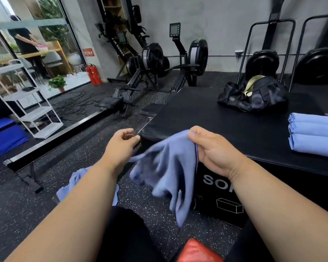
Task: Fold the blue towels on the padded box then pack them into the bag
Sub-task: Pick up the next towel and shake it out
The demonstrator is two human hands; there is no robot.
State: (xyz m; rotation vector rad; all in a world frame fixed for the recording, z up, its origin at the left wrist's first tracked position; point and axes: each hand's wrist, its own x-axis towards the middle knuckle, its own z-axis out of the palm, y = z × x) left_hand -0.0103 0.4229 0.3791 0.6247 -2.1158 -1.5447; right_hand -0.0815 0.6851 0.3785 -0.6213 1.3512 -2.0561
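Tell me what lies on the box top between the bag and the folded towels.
Nothing: in the head view, only bare black padding of the box separates the bag from the three folded towels.

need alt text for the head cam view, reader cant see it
The right hand pinches an unfolded blue towel hanging beside a black padded box; the left hand, fingers curled, holds nothing visible. Three folded towels and a black bag sit on the box.
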